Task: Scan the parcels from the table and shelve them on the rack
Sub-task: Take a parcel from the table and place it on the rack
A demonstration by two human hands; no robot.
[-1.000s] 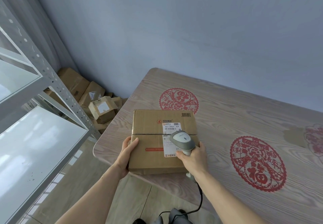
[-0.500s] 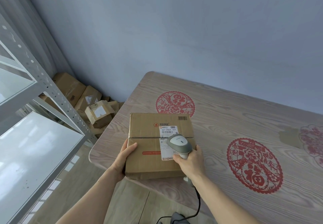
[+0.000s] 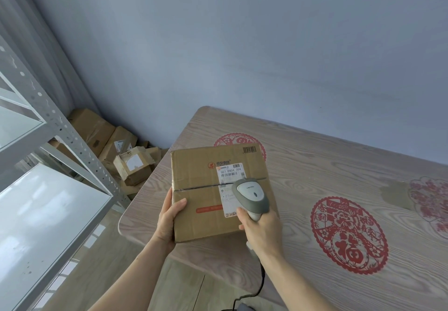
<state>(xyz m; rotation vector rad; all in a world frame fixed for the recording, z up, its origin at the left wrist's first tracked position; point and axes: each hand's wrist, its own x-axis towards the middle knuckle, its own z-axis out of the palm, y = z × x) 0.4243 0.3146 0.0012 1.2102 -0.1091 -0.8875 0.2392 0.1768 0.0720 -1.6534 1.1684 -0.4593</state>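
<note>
Scanner (image 3: 251, 195) hides label (image 3: 229, 182) middle; cable (image 3: 260, 284) cut off below.

Left hand (image 3: 168, 221) grips parcel (image 3: 218, 194) edge; right hand (image 3: 263, 228) fingers wrapped round scanner (image 3: 251, 195) handle.

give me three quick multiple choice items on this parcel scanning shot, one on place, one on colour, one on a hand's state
1. Where does the scanner hover?
A. over the parcel's white label
B. over the rack shelf
C. over the floor boxes

2. What colour are the paper-cut decals on the table?
A. blue
B. red
C. green

3. What is the left hand doing?
A. hanging idle
B. lying flat on the table
C. gripping the parcel's left edge

Key: 1 A, the scanner head covers part of the label on the parcel. 2 B, the round decal is red. 3 C, its thumb lies on top of the parcel, fingers round the side.
</note>
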